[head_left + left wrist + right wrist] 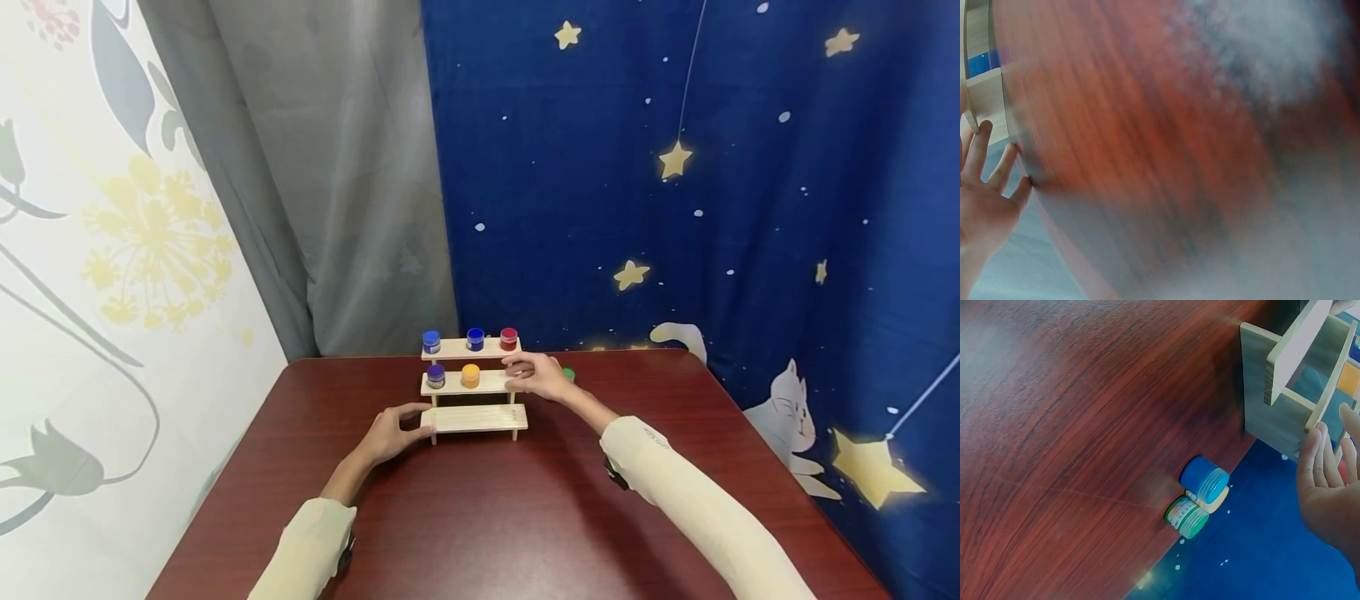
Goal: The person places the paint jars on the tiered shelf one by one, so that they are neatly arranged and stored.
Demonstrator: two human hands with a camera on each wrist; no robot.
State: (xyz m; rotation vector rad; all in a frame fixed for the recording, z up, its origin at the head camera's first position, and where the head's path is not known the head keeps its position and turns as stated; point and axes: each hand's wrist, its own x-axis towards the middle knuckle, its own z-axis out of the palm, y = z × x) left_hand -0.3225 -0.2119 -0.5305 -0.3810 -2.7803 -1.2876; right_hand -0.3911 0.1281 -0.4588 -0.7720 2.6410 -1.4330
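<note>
A three-tier wooden display stand (480, 417) stands near the far edge of the table. My left hand (390, 433) holds the left end of its lowest shelf between thumb and fingers. At the right end of the middle shelf, my right hand (538, 377) has thumb and fingertips on the wood (1310, 422). A purple jar (436, 377) and an orange jar (470, 376) sit on that shelf. Two blue jars, one at the left (431, 342) and one mid-shelf (476, 339), share the top shelf with a red jar (508, 338).
Right of the stand, a green-lidded jar (1187, 517), a blue jar (1204, 479) and a pale yellow one (1217, 500) are grouped on the dark red table (480, 517). Behind the table hang a grey curtain (360, 183) and a blue starry one (555, 183).
</note>
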